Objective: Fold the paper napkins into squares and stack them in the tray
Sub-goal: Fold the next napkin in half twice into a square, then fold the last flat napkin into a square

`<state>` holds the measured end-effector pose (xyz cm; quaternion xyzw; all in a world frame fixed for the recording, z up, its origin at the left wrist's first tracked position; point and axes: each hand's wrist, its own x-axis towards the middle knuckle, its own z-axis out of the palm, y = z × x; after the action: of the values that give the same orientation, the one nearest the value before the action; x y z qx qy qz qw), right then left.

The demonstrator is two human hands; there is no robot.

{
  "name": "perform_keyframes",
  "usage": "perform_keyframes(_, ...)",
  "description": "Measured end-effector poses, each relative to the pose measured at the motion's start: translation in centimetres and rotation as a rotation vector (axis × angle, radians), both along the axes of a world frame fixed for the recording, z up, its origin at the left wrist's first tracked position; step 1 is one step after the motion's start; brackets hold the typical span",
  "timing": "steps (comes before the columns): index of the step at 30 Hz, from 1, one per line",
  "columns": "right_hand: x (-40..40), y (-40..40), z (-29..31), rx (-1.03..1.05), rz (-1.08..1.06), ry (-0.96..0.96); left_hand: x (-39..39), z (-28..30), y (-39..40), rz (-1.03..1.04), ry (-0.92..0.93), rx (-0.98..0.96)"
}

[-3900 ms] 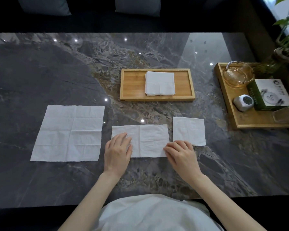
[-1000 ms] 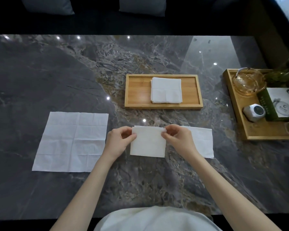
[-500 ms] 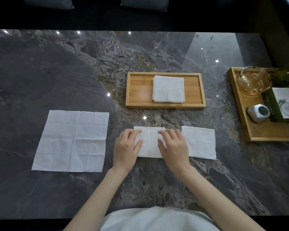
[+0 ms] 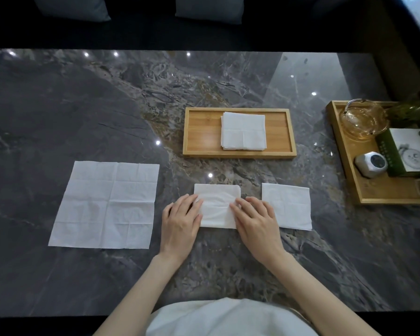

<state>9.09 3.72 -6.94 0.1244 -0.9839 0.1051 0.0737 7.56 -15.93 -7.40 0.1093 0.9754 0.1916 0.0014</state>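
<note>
A white napkin folded to a small square (image 4: 217, 201) lies flat on the dark marble table in front of me. My left hand (image 4: 181, 220) rests flat on its left edge and my right hand (image 4: 256, 220) on its right edge, fingers spread, pressing it down. Another folded napkin square (image 4: 287, 206) lies just to the right. An unfolded napkin (image 4: 106, 204) lies spread out to the left. Behind them the bamboo tray (image 4: 200, 133) holds a stack of folded napkins (image 4: 243, 134) in its right half.
A second wooden tray (image 4: 383, 196) at the right edge of the table holds a glass teapot (image 4: 363, 121), a small white device (image 4: 371, 164) and a green box (image 4: 410, 152). A plant stands at the far right. Cushions lie beyond the table's far edge.
The napkin went from a half-folded strip to a small square. A second ago both hands pinched its top corners; now both palms lie flat on its sides and have slid slightly apart.
</note>
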Motion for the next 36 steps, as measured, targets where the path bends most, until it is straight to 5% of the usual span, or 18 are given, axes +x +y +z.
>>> perform_keyframes(24,0.0,-0.4,1.2,-0.098,0.083,-0.028,0.7,1.0,1.1,-0.018,-0.024,0.126)
perform_keyframes(36,-5.2,-6.8,6.4,-0.629,-0.067,-0.279,-1.5,5.8,-5.0,0.281,-0.021,0.411)
